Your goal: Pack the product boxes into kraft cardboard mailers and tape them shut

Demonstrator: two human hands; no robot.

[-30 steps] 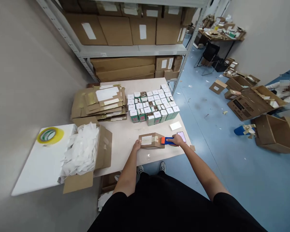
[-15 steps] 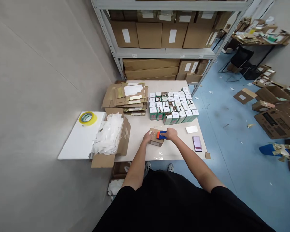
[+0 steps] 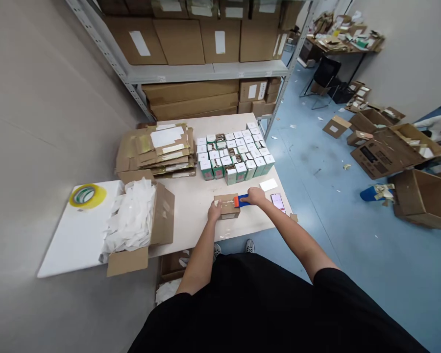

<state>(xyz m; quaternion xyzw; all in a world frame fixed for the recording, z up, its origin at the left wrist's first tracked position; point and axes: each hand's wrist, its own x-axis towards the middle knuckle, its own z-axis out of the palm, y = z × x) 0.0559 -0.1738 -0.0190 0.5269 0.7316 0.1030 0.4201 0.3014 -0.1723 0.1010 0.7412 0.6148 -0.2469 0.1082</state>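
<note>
Person [image 3: 201,260] in black tee [image 3: 260,304] at pale, flat-topped table [image 3: 186,208]: L hand [image 3: 213,211], part-curled, has hold of left end of sm. rectangular brown cardboard box [image 3: 228,208] nr. front edge. R hand [image 3: 256,196], closed, grips blue-handled, orange-tipped plastic tool [image 3: 243,199] at box's right end, tip touching top or just over it, can't tell which. Rows of white-topped green cartons [image 3: 238,153] sit behind; slim, lilac-screened phone [image 3: 277,202] to R.

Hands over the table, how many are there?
2. The left hand is at the left end of the small cardboard box; the right hand grasps the blue-and-orange tool by the right end. No others show over the table.
</note>
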